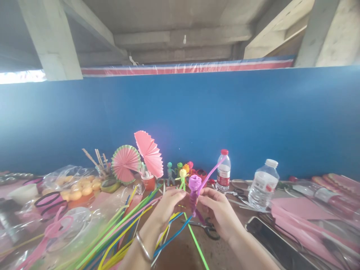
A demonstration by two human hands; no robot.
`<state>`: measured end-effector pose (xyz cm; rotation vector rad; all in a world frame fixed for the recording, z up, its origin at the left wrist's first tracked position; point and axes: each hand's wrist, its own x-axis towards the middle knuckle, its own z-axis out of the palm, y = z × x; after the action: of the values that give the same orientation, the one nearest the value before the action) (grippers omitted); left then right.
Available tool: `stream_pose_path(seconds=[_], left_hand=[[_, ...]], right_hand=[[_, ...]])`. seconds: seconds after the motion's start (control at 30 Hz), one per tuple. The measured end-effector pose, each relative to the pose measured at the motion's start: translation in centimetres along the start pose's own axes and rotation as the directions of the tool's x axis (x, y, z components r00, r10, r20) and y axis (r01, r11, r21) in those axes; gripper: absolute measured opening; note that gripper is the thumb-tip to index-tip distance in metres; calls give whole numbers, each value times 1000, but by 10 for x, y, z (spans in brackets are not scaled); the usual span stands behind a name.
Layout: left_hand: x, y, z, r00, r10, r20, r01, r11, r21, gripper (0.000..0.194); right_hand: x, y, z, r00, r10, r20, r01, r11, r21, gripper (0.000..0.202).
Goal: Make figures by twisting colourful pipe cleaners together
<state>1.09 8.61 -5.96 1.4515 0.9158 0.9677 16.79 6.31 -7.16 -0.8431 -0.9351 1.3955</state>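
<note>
A purple pipe-cleaner figure (pixel 194 193) with a coiled round head stands upright between my hands, a long purple strand slanting up to the right. My right hand (pixel 219 212) pinches the figure at its right side, thumb and forefinger by the strand's base. Close by on the left, my left hand (pixel 170 202) has its fingers curled in, their tips partly hidden. Whether it touches the figure, I cannot tell. Behind them is a small yellow-green pipe-cleaner figure (pixel 182 178). Black-handled scissors (pixel 211 229) lie on the table below.
Loose pipe cleaners (pixel 123 232) spread across the left. Pink paper fans (pixel 149 152) stand in a red cup (pixel 148 183). Two bottles, one red-capped (pixel 224 174) and one white-capped (pixel 263 187), stand at right. A phone (pixel 278 243) lies near pink sheets (pixel 300 213). A blue wall (pixel 197 112) rises behind.
</note>
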Motion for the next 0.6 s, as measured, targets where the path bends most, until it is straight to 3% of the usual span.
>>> stream_pose_path(seconds=[0.07, 0.27, 0.43, 0.6], left_hand=[[2, -3, 2, 997, -20, 74, 33, 985, -171, 21], [4, -9, 6, 989, -26, 146, 97, 857, -506, 16], [2, -9, 9, 977, -91, 193, 188, 796, -575, 13], [3, -13, 11, 982, -90, 167, 173, 780, -601, 14]], right_hand=[[2, 3, -1, 1000, 12, 14, -12, 1000, 19, 15], [4, 8, -2, 997, -17, 72, 15, 1000, 18, 15], [6, 11, -1, 997, -64, 51, 63, 998, 23, 16], [9, 14, -3, 992, -126, 29, 126, 992, -22, 9]])
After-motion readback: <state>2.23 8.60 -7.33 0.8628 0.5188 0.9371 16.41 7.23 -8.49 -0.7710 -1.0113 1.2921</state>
